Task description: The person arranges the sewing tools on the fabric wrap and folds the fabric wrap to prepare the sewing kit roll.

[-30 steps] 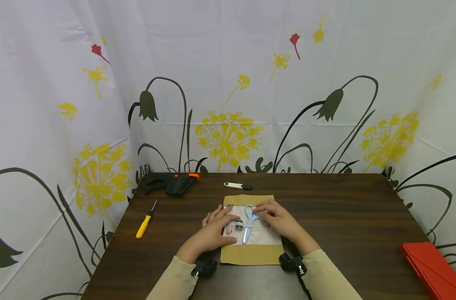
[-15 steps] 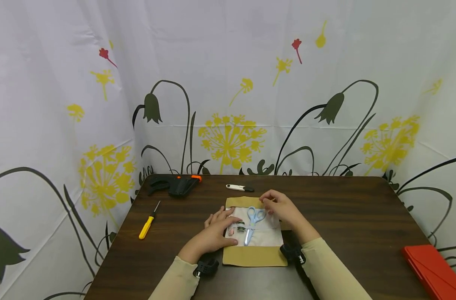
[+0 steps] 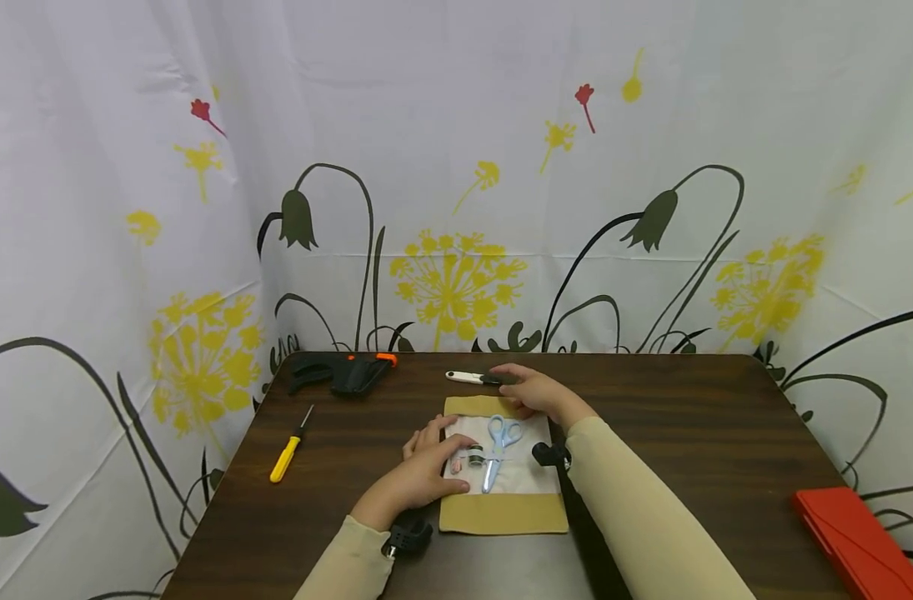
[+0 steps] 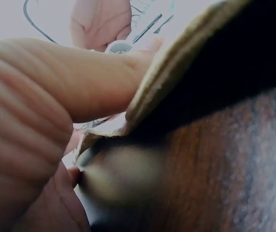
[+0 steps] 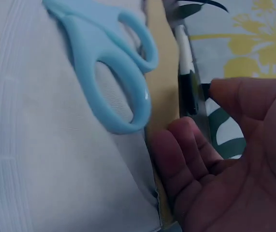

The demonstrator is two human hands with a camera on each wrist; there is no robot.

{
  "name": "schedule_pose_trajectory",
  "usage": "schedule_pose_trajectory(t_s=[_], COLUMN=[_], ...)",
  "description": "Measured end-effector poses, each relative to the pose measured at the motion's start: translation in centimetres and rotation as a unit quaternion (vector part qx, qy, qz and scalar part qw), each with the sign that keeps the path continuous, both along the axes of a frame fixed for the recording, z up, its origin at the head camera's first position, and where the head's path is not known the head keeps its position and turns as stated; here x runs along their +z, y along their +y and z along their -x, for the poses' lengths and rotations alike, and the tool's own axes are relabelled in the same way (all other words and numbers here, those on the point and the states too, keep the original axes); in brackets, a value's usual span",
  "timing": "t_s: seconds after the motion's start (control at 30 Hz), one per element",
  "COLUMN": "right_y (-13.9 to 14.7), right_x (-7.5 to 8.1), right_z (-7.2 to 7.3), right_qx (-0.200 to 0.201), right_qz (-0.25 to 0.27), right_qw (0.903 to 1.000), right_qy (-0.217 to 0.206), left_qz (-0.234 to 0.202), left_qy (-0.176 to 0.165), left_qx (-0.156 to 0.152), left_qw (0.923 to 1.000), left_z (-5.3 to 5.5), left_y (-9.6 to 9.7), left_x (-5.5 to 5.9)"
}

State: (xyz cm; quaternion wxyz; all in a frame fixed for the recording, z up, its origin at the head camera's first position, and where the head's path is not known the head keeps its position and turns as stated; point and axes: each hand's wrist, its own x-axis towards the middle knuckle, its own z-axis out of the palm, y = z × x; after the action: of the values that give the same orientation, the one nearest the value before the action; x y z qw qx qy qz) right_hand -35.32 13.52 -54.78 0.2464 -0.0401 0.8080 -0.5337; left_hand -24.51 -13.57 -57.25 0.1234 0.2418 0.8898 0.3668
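A tan cloth case [image 3: 504, 521] with white lining lies unfolded on the table. A white elastic band across it holds light blue scissors [image 3: 495, 454], dark thread spools [image 3: 475, 455] and a small pink item [image 3: 457, 464]. My left hand [image 3: 422, 475] rests along the case's left edge, thumb on the cloth in the left wrist view. At the far tan flap [image 5: 164, 72] is my right hand [image 3: 537, 392], some fingertips touching the flap's edge. One outstretched finger overlaps the black end of a slim white-and-black tool [image 3: 465, 377] in the head view.
A black and orange trigger clamp [image 3: 343, 372] lies at the table's back left, and a yellow-handled screwdriver [image 3: 286, 458] nearer on that side. A red case [image 3: 861, 537] sits at the right edge. A flower-print curtain [image 3: 456, 125] hangs behind the table.
My right hand has moved from the scissors' handles up and away to the far flap and the white-and-black tool. My left hand has stayed on the case's left edge.
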Motion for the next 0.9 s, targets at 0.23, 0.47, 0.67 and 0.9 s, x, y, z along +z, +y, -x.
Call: schedule_pose_trajectory(t_s=[0.23,0.47,0.67,0.9], right_y=[-1.0,-1.0,-1.3,-1.0], right_x=[-0.1,-1.0,-1.1,-1.9], right_z=[0.0,-0.1,-0.1,0.2], right_qx=[0.007,-0.041,-0.051,-0.07], right_qz=[-0.036,-0.077,-0.11,-0.098], right_qw=[0.9988,0.9928,0.9862,0.9866], right_qy=[0.032,0.082,0.112,0.11], left_qz=[-0.009,-0.016,-0.006,-0.005], left_qy=[-0.006,0.004,-0.007,-0.006], left_qx=[0.019,-0.002,-0.005,0.004], left_qw=[0.9998,0.9999,0.9999,1.0], left_z=[0.0,0.0,0.2,0.2], left_y=[-0.2,-0.6,-0.5,0.0], left_x=[-0.2,-0.2,0.0,-0.2])
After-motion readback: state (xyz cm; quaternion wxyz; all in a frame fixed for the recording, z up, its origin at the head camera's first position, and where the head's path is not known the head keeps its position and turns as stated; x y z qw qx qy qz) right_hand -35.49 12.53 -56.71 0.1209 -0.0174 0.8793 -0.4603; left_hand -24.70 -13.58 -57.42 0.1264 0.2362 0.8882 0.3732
